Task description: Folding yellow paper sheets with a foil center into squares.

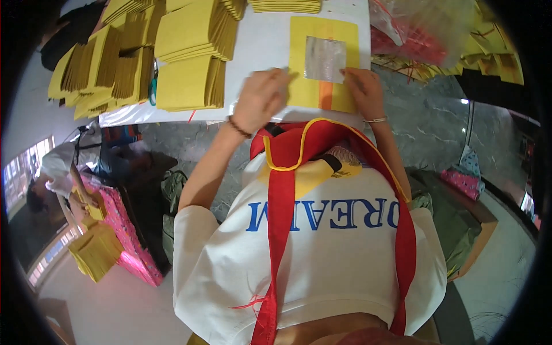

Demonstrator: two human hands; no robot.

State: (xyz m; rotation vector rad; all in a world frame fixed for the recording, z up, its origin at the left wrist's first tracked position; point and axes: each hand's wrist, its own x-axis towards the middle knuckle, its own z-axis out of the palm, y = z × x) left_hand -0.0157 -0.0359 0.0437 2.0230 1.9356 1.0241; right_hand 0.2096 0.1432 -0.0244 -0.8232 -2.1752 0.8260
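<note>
A flat yellow sheet [297, 46] with an orange stripe down its middle lies on the white table in front of me. On top of it rests a shiny, see-through plastic piece [325, 59], roughly square. My right hand [366, 92] is over the sheet's right edge, its fingertips pinched at the lower right edge of the plastic piece. At the sheet's left edge is my left hand [263, 98], bent at the fingers and smeared by motion; whether it grips anything does not show.
Stacks of folded yellow pieces [190, 83] cover the table's [253, 49] left side, and another pile [284, 6] sits at its far edge. Clear and red plastic bags [414, 40] lie at the right. To the left, another person [63, 172] handles yellow pieces beside a pink cloth [129, 230].
</note>
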